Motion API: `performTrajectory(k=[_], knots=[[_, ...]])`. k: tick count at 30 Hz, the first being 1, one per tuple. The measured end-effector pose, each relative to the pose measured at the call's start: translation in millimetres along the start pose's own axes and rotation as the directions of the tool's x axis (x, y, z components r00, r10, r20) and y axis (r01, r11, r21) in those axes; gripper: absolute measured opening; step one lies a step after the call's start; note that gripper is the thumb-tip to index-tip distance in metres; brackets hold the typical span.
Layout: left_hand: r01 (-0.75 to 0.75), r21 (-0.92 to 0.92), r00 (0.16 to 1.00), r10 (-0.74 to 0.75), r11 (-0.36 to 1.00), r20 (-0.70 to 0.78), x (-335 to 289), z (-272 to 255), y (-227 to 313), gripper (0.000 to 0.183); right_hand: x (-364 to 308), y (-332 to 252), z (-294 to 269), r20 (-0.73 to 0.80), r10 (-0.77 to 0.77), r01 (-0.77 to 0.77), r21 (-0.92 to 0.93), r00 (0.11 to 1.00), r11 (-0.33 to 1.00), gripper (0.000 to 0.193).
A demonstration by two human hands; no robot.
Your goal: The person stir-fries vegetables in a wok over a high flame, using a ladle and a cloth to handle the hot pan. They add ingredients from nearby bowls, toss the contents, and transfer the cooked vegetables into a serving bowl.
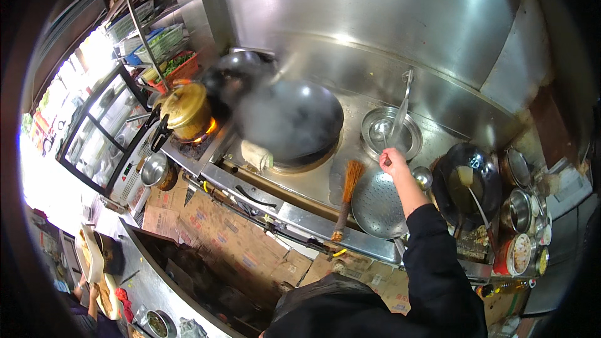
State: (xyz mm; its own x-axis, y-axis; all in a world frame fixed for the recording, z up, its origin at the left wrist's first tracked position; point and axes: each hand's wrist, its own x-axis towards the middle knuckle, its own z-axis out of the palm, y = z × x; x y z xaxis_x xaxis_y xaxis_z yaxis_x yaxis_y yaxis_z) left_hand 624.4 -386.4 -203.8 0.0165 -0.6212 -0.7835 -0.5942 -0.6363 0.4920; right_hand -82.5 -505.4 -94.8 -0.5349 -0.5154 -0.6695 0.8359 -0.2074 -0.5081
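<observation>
My right hand (393, 161) is closed around the handle of a long metal utensil (399, 119), its far part smeared by motion over a steel basin (365, 139). A round, shiny shape shows in the basin. Just below the hand lies a perforated strainer (379, 206), with a small ladle (423, 177) beside it. Left of these, a bamboo brush (348, 197) rests across the stove edge. A large dark wok (313, 116) steams on the burner, a pale cloth (255, 155) at its near rim. My left hand is out of view.
A brassy pot (188, 107) stands over flame at left, near another dark wok (238, 69). On the right, a wok (485, 163) holds brown liquid and a ladle. Several bowls and a red tub (506, 256) sit beyond. A co-worker's hands (94, 291) hold a tray lower left.
</observation>
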Motion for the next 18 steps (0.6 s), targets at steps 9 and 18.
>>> performTrajectory(k=[9, 18], knots=[[-0.043, 0.013, 0.999, 0.043, 0.999, 0.013, 4, -7, 4, 0.027, -91, -24, 20, 0.338, 0.104, -0.149, 0.111, 0.935, 0.983, 0.018], [-0.146, 0.066, 0.989, 0.143, 0.987, 0.049, 24, -20, 8, 0.027, -153, 10, 75, 0.427, -0.168, 0.399, -0.541, 0.889, 0.741, 0.006]])
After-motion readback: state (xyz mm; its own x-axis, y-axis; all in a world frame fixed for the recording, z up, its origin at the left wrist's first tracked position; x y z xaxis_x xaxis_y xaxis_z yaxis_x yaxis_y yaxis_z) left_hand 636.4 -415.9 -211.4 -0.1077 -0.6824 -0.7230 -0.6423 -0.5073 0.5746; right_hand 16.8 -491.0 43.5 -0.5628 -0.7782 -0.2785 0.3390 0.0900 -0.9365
